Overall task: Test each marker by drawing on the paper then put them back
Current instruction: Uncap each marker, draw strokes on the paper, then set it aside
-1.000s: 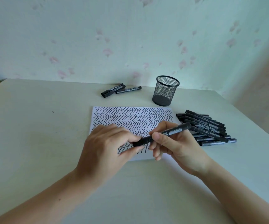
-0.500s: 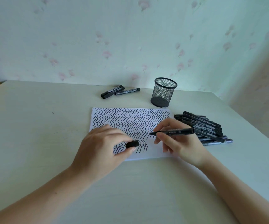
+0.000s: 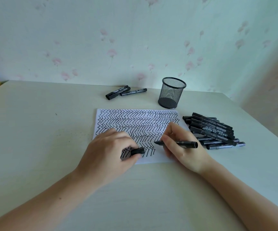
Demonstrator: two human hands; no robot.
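Markers are what matter here: one uncapped marker (image 3: 176, 142) lies pinched in the right hand (image 3: 183, 147), thumb and fingers closed round the barrel just behind the tip, which points left over the last blank corner of the paper (image 3: 161, 158). The left hand (image 3: 108, 154) rests on the paper's near left part and pinches the cap (image 3: 138, 150) between thumb and forefinger.

A marker like this should be light, stiff and smooth-sided, so a hold close to the tip looks best for steady strokes; the cap is small and could easily slip or roll.

A pile of markers (image 3: 213, 130) lies just right of the paper on the bench (image 3: 35, 130), three more markers (image 3: 125, 92) near the wall, and a mesh cup (image 3: 171, 93) stands behind the paper.

Whether the tip touches the paper cannot be told. The left hand covers part of the zigzag lines, and the markers' labels are too small to read.
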